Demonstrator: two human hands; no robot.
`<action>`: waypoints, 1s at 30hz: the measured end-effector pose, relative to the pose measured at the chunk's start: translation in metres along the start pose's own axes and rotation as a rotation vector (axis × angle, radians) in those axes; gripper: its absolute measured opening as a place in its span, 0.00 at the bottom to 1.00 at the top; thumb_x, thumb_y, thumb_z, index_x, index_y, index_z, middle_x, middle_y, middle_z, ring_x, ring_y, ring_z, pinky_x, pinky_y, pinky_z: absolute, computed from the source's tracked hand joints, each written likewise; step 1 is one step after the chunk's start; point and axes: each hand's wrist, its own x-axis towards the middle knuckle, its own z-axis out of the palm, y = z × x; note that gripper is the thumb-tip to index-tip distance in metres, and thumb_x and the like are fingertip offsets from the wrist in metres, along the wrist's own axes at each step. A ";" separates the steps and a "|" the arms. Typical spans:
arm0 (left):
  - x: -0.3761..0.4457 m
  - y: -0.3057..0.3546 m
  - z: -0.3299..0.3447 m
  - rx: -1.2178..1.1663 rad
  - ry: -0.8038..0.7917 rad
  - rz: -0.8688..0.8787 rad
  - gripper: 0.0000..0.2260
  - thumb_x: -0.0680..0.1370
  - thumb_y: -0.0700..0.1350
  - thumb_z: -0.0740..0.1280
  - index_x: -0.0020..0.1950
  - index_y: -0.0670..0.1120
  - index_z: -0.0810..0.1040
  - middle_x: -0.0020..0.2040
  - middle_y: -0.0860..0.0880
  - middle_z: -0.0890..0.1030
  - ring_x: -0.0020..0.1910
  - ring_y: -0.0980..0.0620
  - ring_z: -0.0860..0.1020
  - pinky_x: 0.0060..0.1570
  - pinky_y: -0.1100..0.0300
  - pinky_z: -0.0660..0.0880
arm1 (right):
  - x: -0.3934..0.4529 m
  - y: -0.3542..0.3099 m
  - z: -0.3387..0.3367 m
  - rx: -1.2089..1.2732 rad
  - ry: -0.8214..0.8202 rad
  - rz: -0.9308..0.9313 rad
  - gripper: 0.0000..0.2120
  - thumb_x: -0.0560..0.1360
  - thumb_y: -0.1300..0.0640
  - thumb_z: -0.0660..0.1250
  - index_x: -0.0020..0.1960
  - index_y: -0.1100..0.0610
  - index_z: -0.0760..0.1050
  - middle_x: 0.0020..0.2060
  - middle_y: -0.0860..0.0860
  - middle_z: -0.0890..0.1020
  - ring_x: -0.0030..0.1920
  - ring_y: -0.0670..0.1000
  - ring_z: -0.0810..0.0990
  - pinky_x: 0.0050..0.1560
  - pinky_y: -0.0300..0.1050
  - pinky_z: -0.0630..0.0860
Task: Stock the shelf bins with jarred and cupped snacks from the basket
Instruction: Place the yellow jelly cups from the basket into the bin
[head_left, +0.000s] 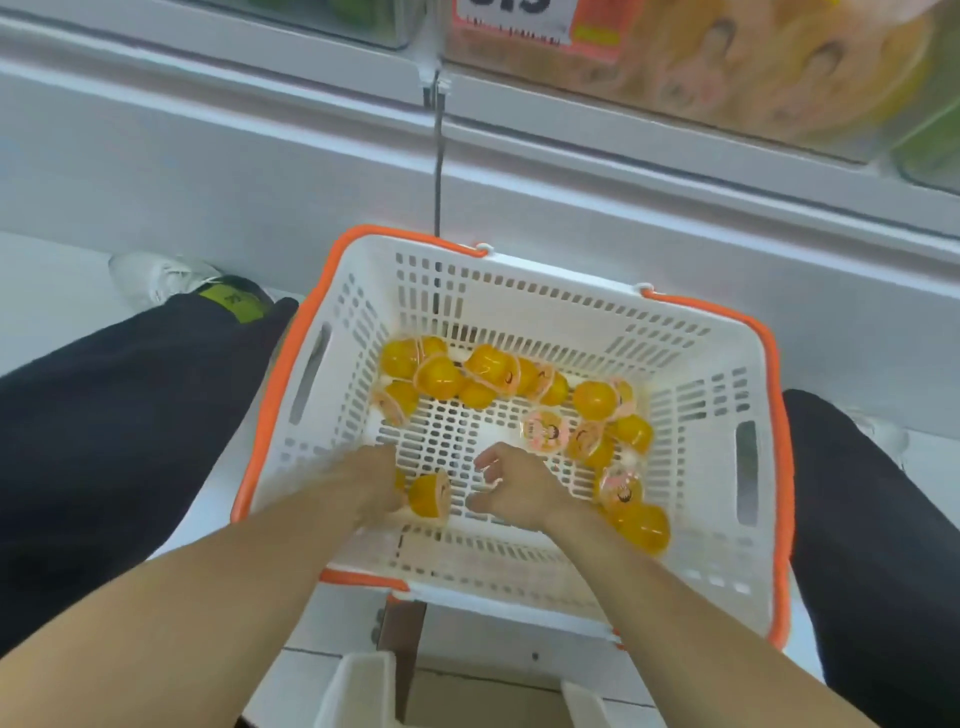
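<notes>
Both hands are reaching into the basket (717, 374). The left hand (376, 480) is touching a cup (430, 496), its grip hidden. The right hand (511, 488) is hovering with fingers loosely curled, holding nothing.

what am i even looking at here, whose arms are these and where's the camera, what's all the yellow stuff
There is no machine here: a person wears a camera on the head, so the one picture looks down along their own bare arms. They are reaching into a white basket with an orange rim, which sits on the floor between their dark-trousered legs, in front of a shop shelf. The yellow things are small sealed jelly cups scattered over the basket's bottom. The left hand is touching one cup lying on its side; the blur hides whether it grips it. The right hand hovers with loosely curled fingers, holding nothing. Clear shelf bins show blurred at the top.
</notes>
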 end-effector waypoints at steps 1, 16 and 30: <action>-0.004 0.002 -0.009 0.002 -0.018 0.036 0.18 0.78 0.51 0.68 0.66 0.47 0.73 0.59 0.47 0.79 0.58 0.47 0.78 0.51 0.58 0.73 | 0.009 -0.001 0.006 -0.071 -0.040 -0.020 0.29 0.72 0.52 0.76 0.70 0.54 0.69 0.64 0.53 0.74 0.58 0.54 0.77 0.54 0.46 0.75; -0.040 0.000 -0.081 -0.808 -0.454 0.077 0.19 0.81 0.53 0.65 0.65 0.42 0.75 0.55 0.39 0.81 0.44 0.42 0.83 0.50 0.51 0.82 | 0.020 0.000 -0.002 0.342 -0.079 0.122 0.27 0.68 0.50 0.79 0.61 0.52 0.71 0.47 0.54 0.85 0.42 0.54 0.78 0.42 0.49 0.77; -0.138 0.135 -0.152 -0.310 0.084 0.500 0.19 0.73 0.69 0.67 0.58 0.61 0.76 0.45 0.57 0.84 0.40 0.62 0.82 0.41 0.65 0.76 | -0.126 -0.014 -0.115 1.070 -0.045 -0.184 0.30 0.83 0.38 0.50 0.62 0.60 0.78 0.46 0.62 0.81 0.39 0.58 0.81 0.32 0.43 0.72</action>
